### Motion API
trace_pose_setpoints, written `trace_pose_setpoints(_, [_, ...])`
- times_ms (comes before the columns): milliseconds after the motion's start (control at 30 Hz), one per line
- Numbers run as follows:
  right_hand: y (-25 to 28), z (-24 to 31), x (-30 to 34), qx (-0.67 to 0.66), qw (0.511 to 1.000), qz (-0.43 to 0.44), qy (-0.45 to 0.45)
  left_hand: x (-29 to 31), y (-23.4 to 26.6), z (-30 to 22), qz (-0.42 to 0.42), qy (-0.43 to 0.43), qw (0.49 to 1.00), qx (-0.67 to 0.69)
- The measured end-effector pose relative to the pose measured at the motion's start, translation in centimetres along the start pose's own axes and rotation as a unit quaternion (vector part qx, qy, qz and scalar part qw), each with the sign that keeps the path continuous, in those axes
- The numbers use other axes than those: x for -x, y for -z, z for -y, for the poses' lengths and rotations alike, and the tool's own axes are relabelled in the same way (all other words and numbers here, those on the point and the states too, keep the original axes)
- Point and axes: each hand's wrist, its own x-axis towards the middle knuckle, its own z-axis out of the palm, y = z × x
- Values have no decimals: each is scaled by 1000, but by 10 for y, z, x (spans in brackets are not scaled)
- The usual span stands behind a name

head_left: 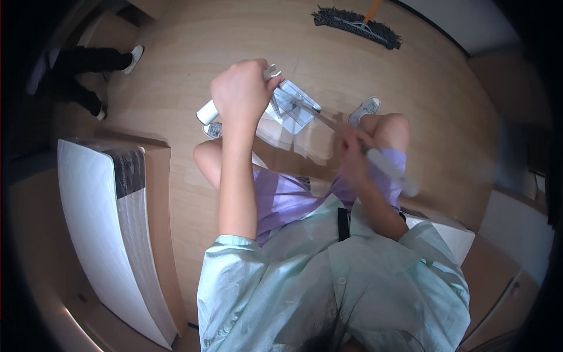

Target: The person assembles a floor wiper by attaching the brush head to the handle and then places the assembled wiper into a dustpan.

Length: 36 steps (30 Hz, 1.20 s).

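My left hand point(241, 91) is closed around a white part, with a white tube point(207, 112) sticking out on one side and a small pronged fitting point(271, 73) on the other. In my right hand point(355, 154), smeared by motion, is a grey rod with a thick white handle point(392, 172). The rod slants from my lap up toward my left hand; its far end passes over a printed sheet point(297, 120) on the floor. Thin grey bars show beside my left fingers; whether they join the rod I cannot tell.
A tall white wrapped panel point(91, 217) stands beside a cardboard box point(159, 193) on my left. Another person's legs point(88, 61) are at the upper left. A dust mop point(356, 27) lies at the far side. A white box point(448, 236) is by my right side.
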Motion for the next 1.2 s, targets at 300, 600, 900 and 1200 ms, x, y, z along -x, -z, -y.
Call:
trace_pose_setpoints(300, [19,122,5,-134,991,13,-17,9,5,4,10,20,1000,16])
trace_pose_setpoints(600, [-32,148,-23,-57,987,112,96,4,3,4,19,30,999,8])
trace_pose_setpoints(900, [-23,-46,-106,249,888,76,380,3,10,-6,33,22,998,41])
trace_pose_setpoints(1200, [55,38,-42,17,991,-100,-83,5,10,-5,7,7,999,36])
